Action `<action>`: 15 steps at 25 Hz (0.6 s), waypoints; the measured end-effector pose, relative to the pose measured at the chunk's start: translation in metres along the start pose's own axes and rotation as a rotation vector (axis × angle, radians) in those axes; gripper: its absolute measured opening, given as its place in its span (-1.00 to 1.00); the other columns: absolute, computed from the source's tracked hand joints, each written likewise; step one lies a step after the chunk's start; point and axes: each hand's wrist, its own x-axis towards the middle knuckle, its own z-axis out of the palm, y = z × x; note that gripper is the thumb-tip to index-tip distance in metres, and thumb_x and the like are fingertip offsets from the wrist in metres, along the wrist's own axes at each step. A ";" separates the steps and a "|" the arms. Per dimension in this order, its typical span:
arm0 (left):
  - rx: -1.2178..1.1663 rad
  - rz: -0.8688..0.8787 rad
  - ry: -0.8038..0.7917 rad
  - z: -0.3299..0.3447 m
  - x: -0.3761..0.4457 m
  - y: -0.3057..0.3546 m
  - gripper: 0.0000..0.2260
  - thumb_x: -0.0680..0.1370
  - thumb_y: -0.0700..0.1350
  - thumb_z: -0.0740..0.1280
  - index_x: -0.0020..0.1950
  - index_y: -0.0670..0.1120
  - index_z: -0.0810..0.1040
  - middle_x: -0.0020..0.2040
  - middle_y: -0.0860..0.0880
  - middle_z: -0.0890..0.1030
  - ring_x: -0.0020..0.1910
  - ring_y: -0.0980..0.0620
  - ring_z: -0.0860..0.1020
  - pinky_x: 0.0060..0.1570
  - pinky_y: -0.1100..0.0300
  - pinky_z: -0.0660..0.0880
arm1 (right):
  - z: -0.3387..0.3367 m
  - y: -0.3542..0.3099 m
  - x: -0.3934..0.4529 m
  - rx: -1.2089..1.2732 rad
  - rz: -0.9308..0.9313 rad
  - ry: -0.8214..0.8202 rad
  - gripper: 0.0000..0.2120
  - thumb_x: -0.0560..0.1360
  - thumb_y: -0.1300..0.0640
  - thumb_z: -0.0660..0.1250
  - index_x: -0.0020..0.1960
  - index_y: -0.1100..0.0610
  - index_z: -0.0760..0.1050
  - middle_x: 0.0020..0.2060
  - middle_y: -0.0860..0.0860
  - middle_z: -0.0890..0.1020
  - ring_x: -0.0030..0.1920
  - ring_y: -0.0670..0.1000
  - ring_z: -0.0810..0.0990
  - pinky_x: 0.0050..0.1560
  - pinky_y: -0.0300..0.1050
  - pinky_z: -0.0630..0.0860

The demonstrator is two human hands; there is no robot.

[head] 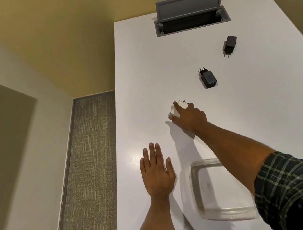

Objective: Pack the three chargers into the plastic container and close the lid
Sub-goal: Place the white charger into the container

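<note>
A white table (140, 68) fills the middle and right of the frame, smooth and faintly glossy, with a strip of grey woven carpet (88, 171) along its left edge. At the top centre a grey metal hatch (190, 14) stands open over a dark slot in the tabletop. Low and right of centre sits the container (196, 186), clear plastic with rounded corners, open, no lid on it; its right side is cut off by the right forearm and plaid sleeve (299, 190). The left hand (157, 174) lies flat on the table just left of the container, fingers spread and holding nothing. The right hand (189, 117) reaches to the centre of the frame, fingers closing around the white charger (176, 108), which it largely hides and which blurs into the table. Two black chargers lie apart beyond it: the near charger (208, 78) right of centre, prongs pointing away, and the far charger (229, 44) at upper right, prongs pointing down the frame.
</note>
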 end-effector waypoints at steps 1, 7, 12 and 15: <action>-0.003 -0.001 0.003 0.000 0.000 0.000 -0.42 0.68 0.15 0.06 0.68 0.02 0.10 0.69 0.04 0.08 0.69 -0.02 0.00 0.62 -0.07 0.11 | 0.002 -0.001 0.002 -0.011 0.003 0.023 -0.38 0.56 -0.38 0.05 0.55 -0.19 0.10 0.35 0.25 0.37 0.22 0.30 0.52 0.22 0.13 0.42; 0.004 -0.009 -0.010 0.000 0.000 -0.001 -0.42 0.68 0.17 0.04 0.69 0.04 0.07 0.70 0.05 0.05 0.69 -0.01 -0.02 0.62 -0.07 0.10 | 0.015 -0.003 -0.008 0.024 0.030 0.144 -0.58 0.62 -0.18 0.11 0.44 -0.13 0.32 0.19 0.23 0.42 0.05 0.31 0.57 0.06 0.06 0.49; 0.011 0.003 0.007 0.002 -0.001 -0.002 -0.42 0.68 0.16 0.06 0.68 0.02 0.10 0.70 0.04 0.08 0.69 -0.02 -0.01 0.62 -0.08 0.10 | 0.020 0.007 -0.018 0.011 -0.016 0.078 -0.65 0.58 -0.05 0.17 0.35 -0.13 0.43 0.22 0.20 0.38 0.10 0.31 0.54 0.11 0.05 0.49; 0.027 0.014 -0.008 -0.003 -0.001 -0.002 -0.42 0.68 0.15 0.10 0.67 -0.02 0.15 0.69 0.00 0.11 0.68 -0.07 0.06 0.61 -0.09 0.13 | 0.019 0.020 -0.029 -0.006 -0.065 0.113 -0.71 0.62 -0.03 0.16 0.31 -0.11 0.46 0.19 0.22 0.40 0.10 0.31 0.52 0.10 0.06 0.47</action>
